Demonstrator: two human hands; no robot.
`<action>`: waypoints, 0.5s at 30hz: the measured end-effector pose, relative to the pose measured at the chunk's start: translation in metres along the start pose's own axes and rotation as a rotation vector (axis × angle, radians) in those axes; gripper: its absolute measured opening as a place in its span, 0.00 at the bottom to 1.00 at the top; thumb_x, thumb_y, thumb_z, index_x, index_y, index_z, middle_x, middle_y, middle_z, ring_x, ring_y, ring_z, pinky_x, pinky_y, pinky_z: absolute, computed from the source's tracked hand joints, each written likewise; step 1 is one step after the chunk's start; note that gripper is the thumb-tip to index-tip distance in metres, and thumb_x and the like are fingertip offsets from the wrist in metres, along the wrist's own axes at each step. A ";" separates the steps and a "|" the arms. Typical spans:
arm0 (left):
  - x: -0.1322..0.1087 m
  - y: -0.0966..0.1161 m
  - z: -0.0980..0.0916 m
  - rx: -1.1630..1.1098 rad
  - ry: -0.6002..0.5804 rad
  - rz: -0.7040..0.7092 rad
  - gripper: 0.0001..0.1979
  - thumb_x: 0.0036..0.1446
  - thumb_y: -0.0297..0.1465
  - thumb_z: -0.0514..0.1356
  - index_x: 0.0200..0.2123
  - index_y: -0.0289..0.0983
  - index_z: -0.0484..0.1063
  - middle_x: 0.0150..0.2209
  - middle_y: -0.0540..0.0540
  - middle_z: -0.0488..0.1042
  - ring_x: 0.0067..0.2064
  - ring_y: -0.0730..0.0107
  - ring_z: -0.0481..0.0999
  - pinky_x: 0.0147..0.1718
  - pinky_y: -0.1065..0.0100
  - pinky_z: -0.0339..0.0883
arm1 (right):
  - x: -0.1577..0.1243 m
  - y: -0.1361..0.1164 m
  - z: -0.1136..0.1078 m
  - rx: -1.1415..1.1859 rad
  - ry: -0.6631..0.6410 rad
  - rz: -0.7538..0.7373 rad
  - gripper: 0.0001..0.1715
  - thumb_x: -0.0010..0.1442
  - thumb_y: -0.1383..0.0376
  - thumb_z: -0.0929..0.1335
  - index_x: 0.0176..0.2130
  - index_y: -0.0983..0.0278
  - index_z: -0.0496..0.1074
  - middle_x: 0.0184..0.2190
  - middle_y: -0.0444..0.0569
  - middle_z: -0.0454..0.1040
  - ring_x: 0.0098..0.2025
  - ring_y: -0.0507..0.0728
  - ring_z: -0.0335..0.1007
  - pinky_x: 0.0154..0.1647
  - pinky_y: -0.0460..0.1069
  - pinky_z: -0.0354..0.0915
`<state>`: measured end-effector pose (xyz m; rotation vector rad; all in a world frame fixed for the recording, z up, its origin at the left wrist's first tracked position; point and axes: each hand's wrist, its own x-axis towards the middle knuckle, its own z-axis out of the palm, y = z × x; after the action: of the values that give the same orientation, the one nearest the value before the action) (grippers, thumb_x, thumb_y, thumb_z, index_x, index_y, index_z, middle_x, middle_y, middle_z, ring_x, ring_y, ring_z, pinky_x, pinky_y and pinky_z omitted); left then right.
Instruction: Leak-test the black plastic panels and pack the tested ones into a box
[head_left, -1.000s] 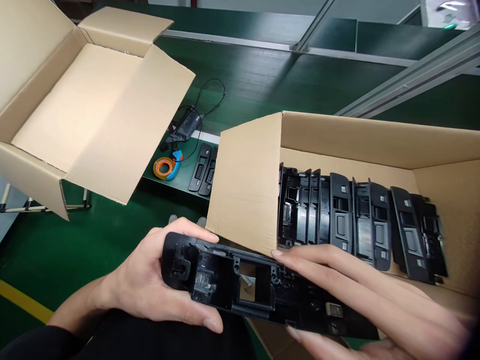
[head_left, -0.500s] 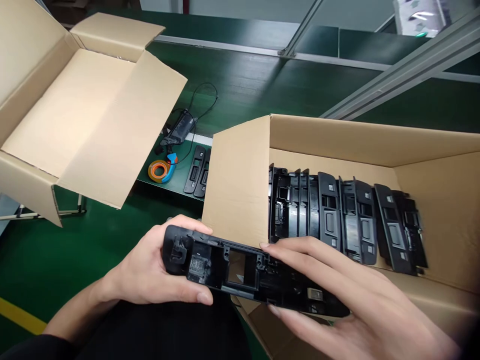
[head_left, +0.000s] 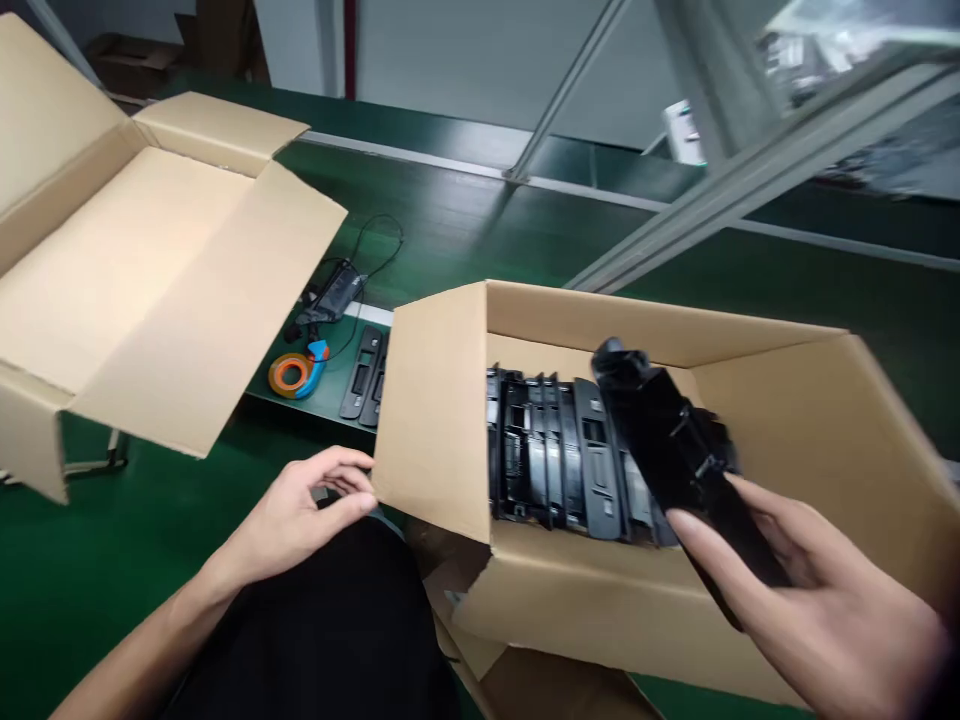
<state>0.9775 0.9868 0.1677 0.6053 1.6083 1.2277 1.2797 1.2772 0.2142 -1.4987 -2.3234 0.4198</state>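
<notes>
My right hand point(head_left: 817, 590) grips a long black plastic trim panel point(head_left: 667, 440), thumb on one side and fingers on the other. The panel is tilted above the right end of an open cardboard box point(head_left: 637, 600), and its outline is slightly blurred. Several similar black panels point(head_left: 555, 450) stand packed side by side inside that box; the held one hides some of them. Empty, with loosely bent fingers apart, my left hand point(head_left: 315, 510) is at the lower corner of the box's left flap point(head_left: 435, 410). Whether its fingertips touch the flap I cannot tell.
A second open cardboard box point(head_left: 180, 270) stands at the left. Between the boxes, a green bench point(head_left: 322, 390) carries an orange-and-blue tape roll point(head_left: 291, 375), a black device with a cable point(head_left: 337, 292) and two panels point(head_left: 363, 372). A metal frame bar point(head_left: 720, 210) slants across the right.
My left hand has let go of the panel and moved slightly left. My right hand has carried the panel up and right, over the box, turning it steeper. The view has shifted.
</notes>
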 end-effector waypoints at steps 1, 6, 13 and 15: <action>0.001 -0.004 0.000 0.036 0.047 -0.009 0.19 0.65 0.43 0.67 0.54 0.39 0.79 0.45 0.43 0.86 0.48 0.61 0.85 0.52 0.60 0.80 | 0.005 0.007 -0.002 0.027 0.052 0.131 0.34 0.57 0.38 0.74 0.56 0.52 0.77 0.52 0.55 0.83 0.54 0.72 0.81 0.58 0.65 0.77; 0.006 -0.029 0.001 0.172 0.108 -0.056 0.23 0.65 0.49 0.65 0.55 0.41 0.80 0.47 0.43 0.87 0.50 0.58 0.86 0.50 0.61 0.81 | 0.029 0.035 -0.014 0.034 0.171 0.505 0.37 0.60 0.47 0.72 0.60 0.67 0.75 0.57 0.66 0.80 0.60 0.72 0.77 0.66 0.64 0.69; 0.018 -0.030 0.017 0.277 -0.016 -0.020 0.23 0.66 0.49 0.64 0.56 0.41 0.80 0.49 0.42 0.87 0.53 0.55 0.86 0.53 0.60 0.81 | 0.038 0.049 0.013 -0.187 -0.095 0.417 0.38 0.66 0.47 0.67 0.65 0.68 0.72 0.62 0.67 0.76 0.65 0.73 0.73 0.65 0.63 0.67; 0.020 -0.026 0.023 0.311 -0.051 0.003 0.22 0.68 0.48 0.63 0.56 0.41 0.80 0.50 0.42 0.86 0.53 0.56 0.85 0.55 0.60 0.80 | 0.036 0.030 0.029 -0.181 -0.153 0.351 0.37 0.70 0.49 0.65 0.67 0.70 0.69 0.65 0.68 0.74 0.68 0.71 0.71 0.68 0.61 0.65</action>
<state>0.9945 1.0038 0.1354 0.8265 1.7689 0.9620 1.2781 1.3205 0.1802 -2.0412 -2.2611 0.4338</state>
